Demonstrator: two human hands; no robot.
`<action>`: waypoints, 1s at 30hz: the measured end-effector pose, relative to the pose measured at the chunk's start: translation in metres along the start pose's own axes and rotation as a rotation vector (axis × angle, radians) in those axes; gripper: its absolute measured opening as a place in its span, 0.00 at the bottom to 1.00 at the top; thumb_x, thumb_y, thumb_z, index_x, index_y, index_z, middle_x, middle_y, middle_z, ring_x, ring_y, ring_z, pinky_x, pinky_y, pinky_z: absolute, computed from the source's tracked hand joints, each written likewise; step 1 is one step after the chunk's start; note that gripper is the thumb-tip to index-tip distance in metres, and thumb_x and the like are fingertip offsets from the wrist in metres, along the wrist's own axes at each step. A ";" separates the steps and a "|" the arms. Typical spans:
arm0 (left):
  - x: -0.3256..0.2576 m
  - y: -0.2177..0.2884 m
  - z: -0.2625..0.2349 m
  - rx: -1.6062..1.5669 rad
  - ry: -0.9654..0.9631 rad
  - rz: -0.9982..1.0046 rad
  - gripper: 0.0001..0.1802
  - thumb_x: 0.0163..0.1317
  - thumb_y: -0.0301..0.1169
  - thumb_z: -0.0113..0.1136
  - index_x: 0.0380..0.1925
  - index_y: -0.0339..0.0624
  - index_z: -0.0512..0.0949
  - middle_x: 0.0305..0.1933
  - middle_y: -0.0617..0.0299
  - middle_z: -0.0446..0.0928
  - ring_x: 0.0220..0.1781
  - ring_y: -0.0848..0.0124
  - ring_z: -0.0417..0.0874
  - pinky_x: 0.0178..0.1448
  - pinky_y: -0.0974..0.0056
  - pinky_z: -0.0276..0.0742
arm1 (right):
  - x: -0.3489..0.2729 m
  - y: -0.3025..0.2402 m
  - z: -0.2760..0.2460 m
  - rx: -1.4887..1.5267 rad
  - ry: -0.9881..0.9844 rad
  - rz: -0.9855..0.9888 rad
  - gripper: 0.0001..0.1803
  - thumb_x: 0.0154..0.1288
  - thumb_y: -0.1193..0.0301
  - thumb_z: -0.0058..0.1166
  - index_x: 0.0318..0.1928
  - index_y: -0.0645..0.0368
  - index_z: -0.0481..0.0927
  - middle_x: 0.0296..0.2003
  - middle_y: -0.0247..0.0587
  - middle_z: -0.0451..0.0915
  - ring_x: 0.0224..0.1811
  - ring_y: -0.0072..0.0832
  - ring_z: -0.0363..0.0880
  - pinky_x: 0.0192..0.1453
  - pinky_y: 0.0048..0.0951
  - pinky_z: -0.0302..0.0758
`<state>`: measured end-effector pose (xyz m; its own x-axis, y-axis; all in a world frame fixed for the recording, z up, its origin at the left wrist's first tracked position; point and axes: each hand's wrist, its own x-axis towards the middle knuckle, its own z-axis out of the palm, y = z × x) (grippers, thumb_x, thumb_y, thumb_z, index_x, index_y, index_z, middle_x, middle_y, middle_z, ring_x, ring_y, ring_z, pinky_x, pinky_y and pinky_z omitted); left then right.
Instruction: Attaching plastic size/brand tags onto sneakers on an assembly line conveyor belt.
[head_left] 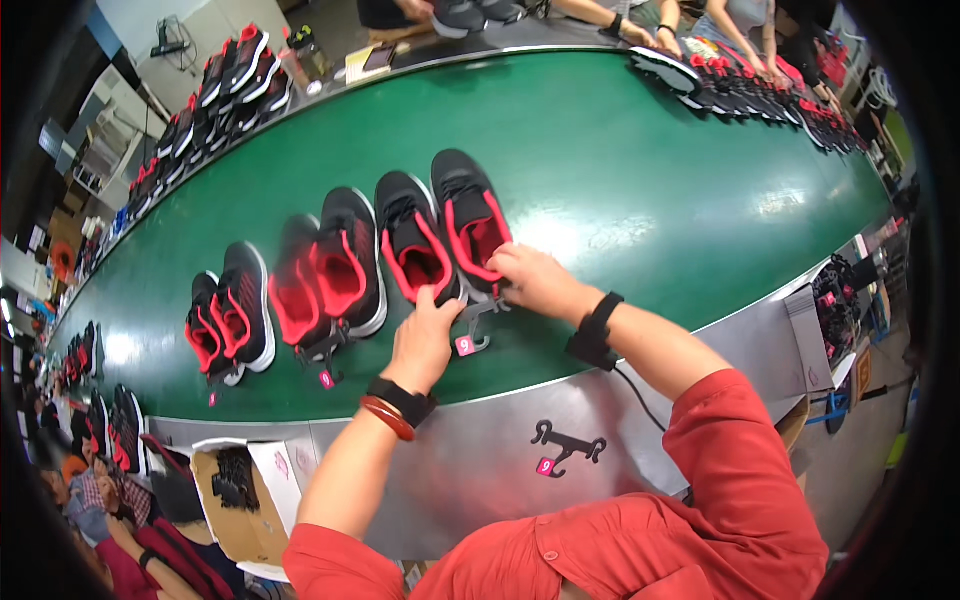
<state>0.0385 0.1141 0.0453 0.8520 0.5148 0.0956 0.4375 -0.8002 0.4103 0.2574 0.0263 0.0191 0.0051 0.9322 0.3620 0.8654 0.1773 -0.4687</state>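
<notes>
Two black sneakers with red lining stand side by side before me, toes pointing away. My left hand grips the heel of the left sneaker. The heel collar of the right sneaker is pinched in my right hand, thumb outside and fingers at the red edge. Between the hands, at the two heels, hangs a black plastic shoe hanger with a pink tag. Its upper end is partly hidden by the sneakers and fingers.
Further pairs of sneakers with hangers stand left on the green conveyor belt. A loose hanger lies on the metal ledge. An open carton holds hangers. Stacked sneakers line the far side; other people handle shoes opposite.
</notes>
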 end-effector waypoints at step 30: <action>-0.028 0.014 -0.057 0.248 0.307 0.108 0.29 0.51 0.12 0.46 0.54 0.41 0.75 0.60 0.43 0.69 0.60 0.46 0.73 0.64 0.52 0.70 | -0.224 -0.112 -0.022 -0.101 -0.139 0.219 0.04 0.54 0.75 0.51 0.28 0.62 0.77 0.25 0.46 0.77 0.30 0.42 0.78 0.34 0.39 0.74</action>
<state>0.0039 0.1060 0.1000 0.7877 0.4615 0.4081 0.4380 -0.8854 0.1558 0.1702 -0.2092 0.0078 0.1342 0.9805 0.1435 0.8970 -0.0587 -0.4382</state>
